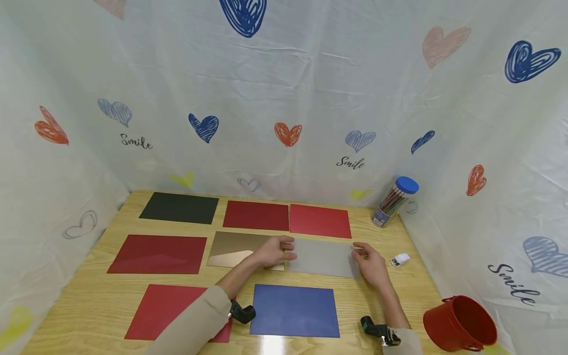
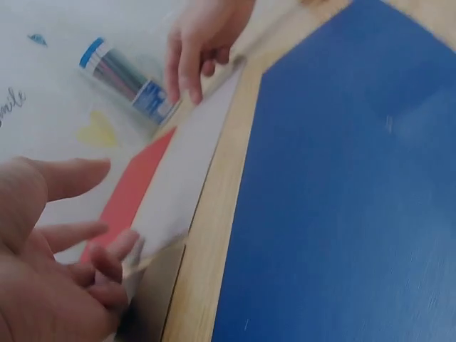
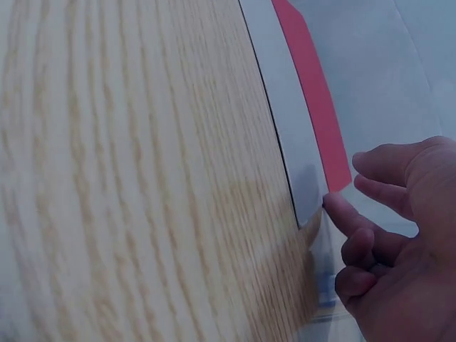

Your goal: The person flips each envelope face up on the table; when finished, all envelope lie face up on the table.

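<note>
A light grey sheet (image 1: pixel 325 257) lies flat on the wooden table between both hands. My left hand (image 1: pixel 273 250) is at its left end, above the seam with a shiny gold-brown sheet (image 1: pixel 241 241). In the left wrist view the fingers of that hand are spread and loosely bent, with nothing held. My right hand (image 1: pixel 372 264) is at the grey sheet's right edge. The right wrist view shows one fingertip (image 3: pixel 333 201) at the sheet's corner, apparently touching it, with the thumb apart. Nearer the front lies a blue sheet (image 1: pixel 295 310).
Behind are a black sheet (image 1: pixel 179 208), a dark red sheet (image 1: pixel 256 215) and a bright red sheet (image 1: pixel 320 221). More red sheets (image 1: pixel 157 254) lie left. At right stand a blue-lidded jar of pencils (image 1: pixel 394 202), a small white bottle (image 1: pixel 400 260) and a red bucket (image 1: pixel 443 326).
</note>
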### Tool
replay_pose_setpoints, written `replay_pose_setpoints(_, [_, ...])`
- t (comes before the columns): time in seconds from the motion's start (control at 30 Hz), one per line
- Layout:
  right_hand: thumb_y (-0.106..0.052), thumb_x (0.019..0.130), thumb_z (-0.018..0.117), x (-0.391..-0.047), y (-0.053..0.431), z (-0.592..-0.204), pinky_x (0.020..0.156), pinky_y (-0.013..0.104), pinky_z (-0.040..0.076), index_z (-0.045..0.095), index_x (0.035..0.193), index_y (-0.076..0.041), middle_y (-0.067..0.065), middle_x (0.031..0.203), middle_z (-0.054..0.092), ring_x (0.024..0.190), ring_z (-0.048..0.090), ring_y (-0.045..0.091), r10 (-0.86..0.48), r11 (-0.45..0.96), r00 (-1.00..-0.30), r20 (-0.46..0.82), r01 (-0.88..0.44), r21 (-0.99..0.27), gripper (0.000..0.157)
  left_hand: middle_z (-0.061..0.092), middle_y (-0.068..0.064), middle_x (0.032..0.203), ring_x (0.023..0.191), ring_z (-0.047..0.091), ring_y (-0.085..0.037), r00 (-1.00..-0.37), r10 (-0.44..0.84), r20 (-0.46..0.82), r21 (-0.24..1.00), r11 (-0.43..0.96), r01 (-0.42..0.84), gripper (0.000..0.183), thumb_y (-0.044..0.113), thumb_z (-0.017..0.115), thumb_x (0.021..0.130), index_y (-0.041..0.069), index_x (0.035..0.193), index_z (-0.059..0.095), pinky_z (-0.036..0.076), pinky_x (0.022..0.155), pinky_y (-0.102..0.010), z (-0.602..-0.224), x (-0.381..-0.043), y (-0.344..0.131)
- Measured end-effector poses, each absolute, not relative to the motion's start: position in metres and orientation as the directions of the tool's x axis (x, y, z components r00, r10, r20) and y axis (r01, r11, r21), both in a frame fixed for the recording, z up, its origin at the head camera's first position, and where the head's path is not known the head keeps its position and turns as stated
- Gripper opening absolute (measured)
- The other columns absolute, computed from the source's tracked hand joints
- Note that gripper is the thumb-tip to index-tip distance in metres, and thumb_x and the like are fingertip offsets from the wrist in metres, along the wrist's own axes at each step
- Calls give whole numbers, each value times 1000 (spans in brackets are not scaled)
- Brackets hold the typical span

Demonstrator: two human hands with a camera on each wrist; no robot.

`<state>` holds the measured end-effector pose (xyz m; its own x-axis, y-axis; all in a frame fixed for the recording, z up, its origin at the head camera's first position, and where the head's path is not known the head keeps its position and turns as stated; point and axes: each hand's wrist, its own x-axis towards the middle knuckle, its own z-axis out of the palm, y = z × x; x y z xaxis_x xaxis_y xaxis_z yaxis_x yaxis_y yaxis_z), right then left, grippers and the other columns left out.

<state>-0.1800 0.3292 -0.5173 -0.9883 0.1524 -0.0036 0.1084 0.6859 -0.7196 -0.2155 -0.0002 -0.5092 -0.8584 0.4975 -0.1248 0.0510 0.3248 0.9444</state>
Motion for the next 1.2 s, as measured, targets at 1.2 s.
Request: replay_pose_setpoints(1.2, [-29, 101, 61, -180, 333, -519, 81, 46, 52, 72, 118, -6, 14, 115, 73, 101, 66, 32, 151, 847, -986, 66, 94, -524, 31, 60, -22, 131, 126, 55, -38, -859, 454, -238, 960, 245, -136, 51, 14, 67, 95, -7, 139, 53, 41, 107, -52, -496, -209, 13])
